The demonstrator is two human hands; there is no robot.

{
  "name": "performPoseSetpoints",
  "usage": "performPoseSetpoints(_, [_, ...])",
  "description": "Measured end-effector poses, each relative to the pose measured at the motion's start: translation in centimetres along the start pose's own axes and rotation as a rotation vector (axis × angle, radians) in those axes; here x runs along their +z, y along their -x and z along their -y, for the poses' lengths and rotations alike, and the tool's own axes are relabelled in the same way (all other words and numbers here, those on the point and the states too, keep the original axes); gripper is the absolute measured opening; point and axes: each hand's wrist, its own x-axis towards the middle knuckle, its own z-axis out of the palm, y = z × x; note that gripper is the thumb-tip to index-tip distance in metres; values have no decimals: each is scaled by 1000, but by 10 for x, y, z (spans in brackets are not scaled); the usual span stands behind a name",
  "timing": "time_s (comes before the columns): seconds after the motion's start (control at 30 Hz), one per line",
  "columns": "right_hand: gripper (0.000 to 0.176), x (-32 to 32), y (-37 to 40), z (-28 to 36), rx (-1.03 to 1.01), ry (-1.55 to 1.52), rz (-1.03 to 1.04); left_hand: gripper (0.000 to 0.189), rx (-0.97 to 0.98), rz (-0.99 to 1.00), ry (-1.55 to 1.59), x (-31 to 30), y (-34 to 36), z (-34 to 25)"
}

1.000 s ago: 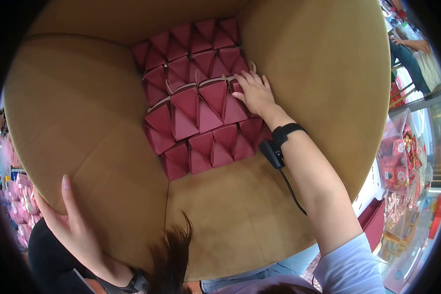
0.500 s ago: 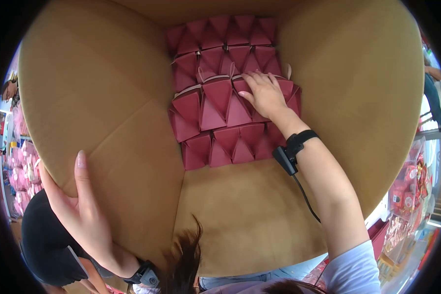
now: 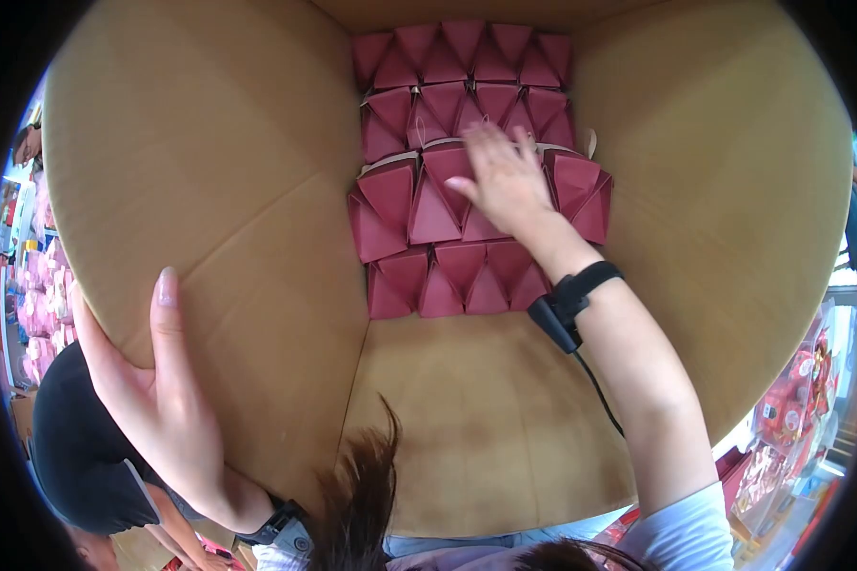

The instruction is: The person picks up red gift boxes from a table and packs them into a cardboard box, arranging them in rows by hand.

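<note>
Deep red, triangle-faced gift boxes (image 3: 438, 209) with pale ribbon loops are packed in rows inside a large cardboard box (image 3: 486, 419). Over the third row from the back lies my right hand (image 3: 507, 181), palm down, fingers stretched and slightly blurred. It covers parts of the gift boxes and their ribbons beneath it. At the left, my left hand (image 3: 167, 400) grips the cardboard wall's edge, its thumb on the inner side and its fingers hidden behind the outer side.
Tall cardboard walls surround the gift boxes. A person in dark clothing (image 3: 86, 443) bends outside at lower left. Pink packages (image 3: 43, 295) stand on shelves at far left, and red packaged goods (image 3: 790, 400) are at far right. Strands of hair (image 3: 362, 485) hang in front.
My right hand has shifted slightly left over the gift boxes, uncovering the right end of their row. The view has moved a little; my left hand keeps its hold on the cardboard edge.
</note>
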Motion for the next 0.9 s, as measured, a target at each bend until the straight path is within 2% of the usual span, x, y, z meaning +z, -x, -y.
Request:
performPoseSetpoints(0.03, [65,12,0,10,-77,-156,-110,35,-1,-1,-5,1,0,0])
performPoseSetpoints(0.1, [59,11,-5,24,-14,-220,-63,34,1,-44,-44,2,0,-1])
performPoseSetpoints(0.23, [54,12,-2,24,15,-235,-23,44,-76,30,-42,-3,1,4])
performPoseSetpoints(0.33, [54,14,0,23,-42,-213,-105,44,-82,14,-4,-2,2,2])
performPoseSetpoints(0.4, [58,5,-6,30,-12,-157,-1,45,-97,-2,-23,-1,2,0])
performPoseSetpoints(0.53, [62,4,-22,61,51,-73,-71,45,-88,6,-23,-2,4,0])
performPoseSetpoints(0.63, [51,17,-22,67,114,-111,-42,45,-101,-1,-11,-2,4,1])
performPoseSetpoints(0.77, [45,12,-16,63,116,-187,45,46,-111,17,-7,-3,3,1])
performPoseSetpoints(0.83, [38,17,-12,60,63,-196,-115,45,-108,20,-4,-3,2,-1])
performPoseSetpoints(0.87, [38,11,-16,58,64,-194,-117,45,-72,13,-25,-3,2,1])
performPoseSetpoints(0.9, [37,5,-22,56,94,-244,26,44,-36,7,-45,-3,2,2])
